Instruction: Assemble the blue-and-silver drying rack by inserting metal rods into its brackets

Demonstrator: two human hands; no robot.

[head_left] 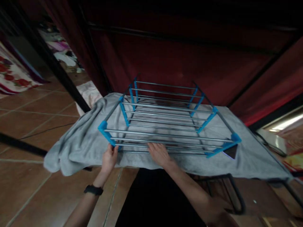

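Note:
A shoe rack (163, 133) of grey metal rods and blue plastic end pieces lies on a grey blanket (82, 148). My left hand (109, 158) is at the rack's near left corner, its fingers closed around the lower end of the blue corner bracket (106, 132) and rod there. Near the middle of the front side, my right hand (159, 153) has its fingers curled over the lower rods. Its thumb is hidden. A dark watch (93, 189) sits on my left wrist. Under the near right bracket (235, 138), a dark flat object (230, 152) shows partly.
Dark red curtains (165, 60) hang close behind the rack, with black metal bars (59, 69) at the left. Brown floor tiles (30, 129) lie on the left. A black-framed chair (236, 195) stands at the lower right. Clothes (65, 56) are piled at the back left.

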